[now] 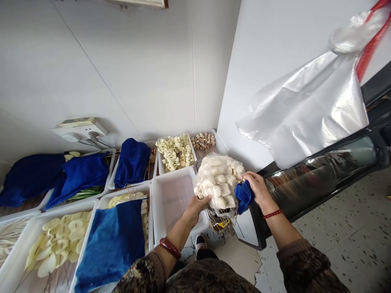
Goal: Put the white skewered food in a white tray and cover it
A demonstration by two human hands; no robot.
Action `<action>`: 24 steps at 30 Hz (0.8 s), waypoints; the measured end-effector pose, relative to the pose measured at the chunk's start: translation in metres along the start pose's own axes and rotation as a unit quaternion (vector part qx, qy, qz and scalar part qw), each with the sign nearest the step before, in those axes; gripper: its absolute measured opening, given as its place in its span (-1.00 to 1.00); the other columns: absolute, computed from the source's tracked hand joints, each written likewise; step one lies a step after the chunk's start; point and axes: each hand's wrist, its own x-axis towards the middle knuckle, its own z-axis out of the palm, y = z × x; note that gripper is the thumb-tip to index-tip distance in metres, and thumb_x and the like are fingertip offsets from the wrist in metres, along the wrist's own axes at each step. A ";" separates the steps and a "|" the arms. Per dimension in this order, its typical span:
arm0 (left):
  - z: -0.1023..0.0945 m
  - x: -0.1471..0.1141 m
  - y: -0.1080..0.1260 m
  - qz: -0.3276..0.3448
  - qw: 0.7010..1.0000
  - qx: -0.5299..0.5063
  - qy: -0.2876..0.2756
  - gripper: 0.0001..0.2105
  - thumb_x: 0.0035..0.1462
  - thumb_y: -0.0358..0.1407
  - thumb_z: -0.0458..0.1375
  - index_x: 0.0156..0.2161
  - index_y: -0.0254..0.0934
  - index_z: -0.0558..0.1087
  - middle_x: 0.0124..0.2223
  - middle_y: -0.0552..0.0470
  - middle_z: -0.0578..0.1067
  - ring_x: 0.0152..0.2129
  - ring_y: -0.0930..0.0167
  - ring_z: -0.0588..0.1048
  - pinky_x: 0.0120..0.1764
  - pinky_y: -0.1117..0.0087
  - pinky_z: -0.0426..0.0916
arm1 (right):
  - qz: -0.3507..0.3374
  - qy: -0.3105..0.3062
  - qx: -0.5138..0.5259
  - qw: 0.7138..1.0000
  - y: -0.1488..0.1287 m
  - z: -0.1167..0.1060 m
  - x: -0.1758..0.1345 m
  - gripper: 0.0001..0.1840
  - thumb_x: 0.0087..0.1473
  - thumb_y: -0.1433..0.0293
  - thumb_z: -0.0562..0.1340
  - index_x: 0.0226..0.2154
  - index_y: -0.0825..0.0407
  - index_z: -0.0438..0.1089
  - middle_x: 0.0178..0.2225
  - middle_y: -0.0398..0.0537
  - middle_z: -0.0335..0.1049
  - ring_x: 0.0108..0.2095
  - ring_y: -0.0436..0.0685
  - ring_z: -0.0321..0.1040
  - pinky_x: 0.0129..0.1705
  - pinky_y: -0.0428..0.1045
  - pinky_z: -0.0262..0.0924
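Between my hands is a clear plastic bag of white skewered pieces [218,181], with thin sticks poking out underneath. My left hand [195,209] grips its lower left side, the thumb lying on the plastic. At the right side of the bag, my right hand [258,188] has its fingers closed on a bunched blue cloth [243,195], with the fingertips against the bag. Just left of the bag stands a white plastic tub [159,203] with a bare bottom. The kind of the white food cannot be made out.
Several white tubs hold skewers: pale green-white pieces [175,152], small brown pieces [203,141] and pale slices [61,240]. A blue towel [113,240] covers part of one. Plastic bags [311,110] hang at right above a dark glass-fronted case [330,167]. A power strip [81,128] is on the wall.
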 end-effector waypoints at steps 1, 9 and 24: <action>0.000 0.000 0.000 0.000 1.000 -0.002 -0.004 -0.20 -0.36 -0.05 0.48 0.04 -0.38 0.46 -0.09 -0.26 0.60 -0.07 0.06 0.52 0.01 0.11 0.37 | 0.004 0.006 0.000 1.000 0.001 0.002 0.003 -0.69 -0.01 0.12 0.24 -0.58 -0.02 0.30 -0.63 -0.24 0.28 -0.58 0.04 0.23 -0.53 -0.06 0.10; -0.003 0.000 -0.002 -0.009 1.000 0.012 0.003 -0.26 -0.38 -0.07 0.49 -0.03 -0.33 0.46 -0.12 -0.18 0.60 -0.16 0.17 0.54 -0.20 0.27 0.45 | -0.018 -0.040 -0.086 0.995 -0.003 0.007 0.024 -0.47 -0.16 0.20 0.38 -0.06 -0.05 0.49 -0.64 -0.27 0.38 -0.54 0.12 0.34 -0.40 0.00 0.23; -0.021 -0.021 0.006 0.082 0.991 -0.072 -0.081 -0.35 -0.23 -0.16 0.47 0.02 -0.33 0.47 -0.01 -0.28 0.56 -0.03 0.07 0.49 0.02 0.11 0.37 | -0.091 -0.073 -0.082 0.990 -0.069 0.050 0.000 -0.70 0.05 0.16 0.24 -0.32 0.00 0.58 -0.30 -0.04 0.61 -0.24 0.22 0.48 -0.19 0.04 0.29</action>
